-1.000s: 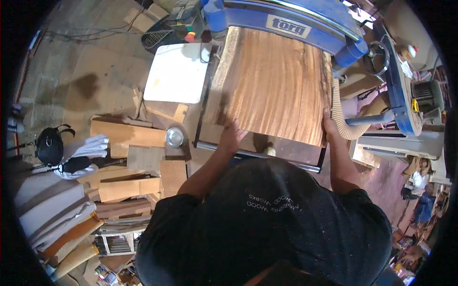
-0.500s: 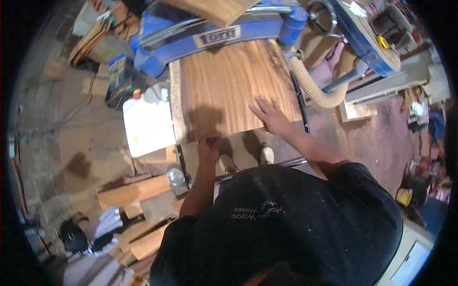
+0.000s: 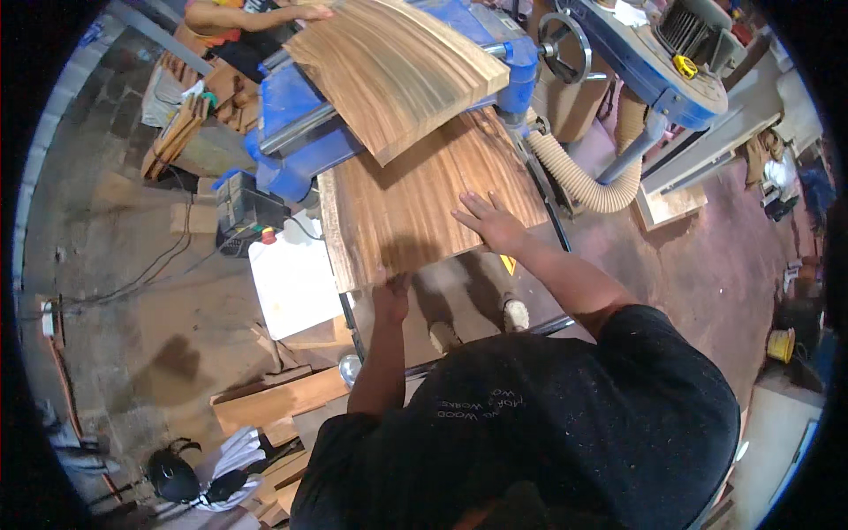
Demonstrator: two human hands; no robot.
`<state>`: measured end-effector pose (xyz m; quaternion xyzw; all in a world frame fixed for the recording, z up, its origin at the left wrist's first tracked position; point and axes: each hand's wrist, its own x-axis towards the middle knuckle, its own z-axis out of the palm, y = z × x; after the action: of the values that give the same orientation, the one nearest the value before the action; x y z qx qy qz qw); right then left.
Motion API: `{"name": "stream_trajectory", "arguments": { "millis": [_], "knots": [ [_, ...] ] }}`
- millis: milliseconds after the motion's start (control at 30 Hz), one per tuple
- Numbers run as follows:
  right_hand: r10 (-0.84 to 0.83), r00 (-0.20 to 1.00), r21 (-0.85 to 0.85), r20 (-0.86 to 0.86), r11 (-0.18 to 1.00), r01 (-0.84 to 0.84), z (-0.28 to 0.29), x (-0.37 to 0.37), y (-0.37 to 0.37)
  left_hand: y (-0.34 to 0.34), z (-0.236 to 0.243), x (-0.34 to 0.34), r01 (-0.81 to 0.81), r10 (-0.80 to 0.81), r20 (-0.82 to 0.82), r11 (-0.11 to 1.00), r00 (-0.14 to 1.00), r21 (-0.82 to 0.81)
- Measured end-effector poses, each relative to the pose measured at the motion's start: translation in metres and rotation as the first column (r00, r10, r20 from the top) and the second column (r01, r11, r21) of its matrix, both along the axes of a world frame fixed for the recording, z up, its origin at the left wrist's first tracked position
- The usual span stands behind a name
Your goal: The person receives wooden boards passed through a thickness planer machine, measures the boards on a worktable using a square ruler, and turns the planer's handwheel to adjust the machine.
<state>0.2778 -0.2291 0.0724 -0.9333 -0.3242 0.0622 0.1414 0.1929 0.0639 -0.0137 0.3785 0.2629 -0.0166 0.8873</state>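
A wide wooden slab (image 3: 433, 199) with a pale live edge on its left lies in front of me, its far end inside a blue thickness planer (image 3: 322, 155). My right hand (image 3: 493, 225) rests flat on top of it near the right front corner, fingers spread. At the near edge my left hand (image 3: 390, 299) grips the slab, its fingers partly hidden by the board. A second wooden slab (image 3: 397, 71) lies slanted over the planer's top and overlaps the first one in view. Another person's hand (image 3: 311, 12) is at the far left end of that upper slab.
Beside the planer on the right are a handwheel (image 3: 565, 49) and a ribbed beige hose (image 3: 579, 181). A white panel (image 3: 296, 274) and a dark box (image 3: 252, 216) stand to the left. Offcut planks (image 3: 278, 397) lie at the lower left, cables (image 3: 181, 238) on the floor.
The upper slab has come nearer and now covers much of the planer front. The other person's arm has come into view at the top left. My hands keep their places on the lower slab.
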Motion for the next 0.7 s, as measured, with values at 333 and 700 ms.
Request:
{"name": "stream_trajectory", "arguments": {
  "millis": [333, 700],
  "knots": [
    [0.334, 0.689, 0.589, -0.643, -0.359, 0.724, 0.102, 0.067, 0.0, -0.002, 0.038, -0.044, 0.439, -0.396, -0.215, 0.871, 0.893, 0.219],
    [0.264, 0.643, 0.631, -0.719, -0.14, 0.763, 0.156, 0.142, 0.009, 0.006, -0.053, -0.147, 0.34, -0.632, 0.275, 0.674, 0.724, 0.656]
  ]
}}
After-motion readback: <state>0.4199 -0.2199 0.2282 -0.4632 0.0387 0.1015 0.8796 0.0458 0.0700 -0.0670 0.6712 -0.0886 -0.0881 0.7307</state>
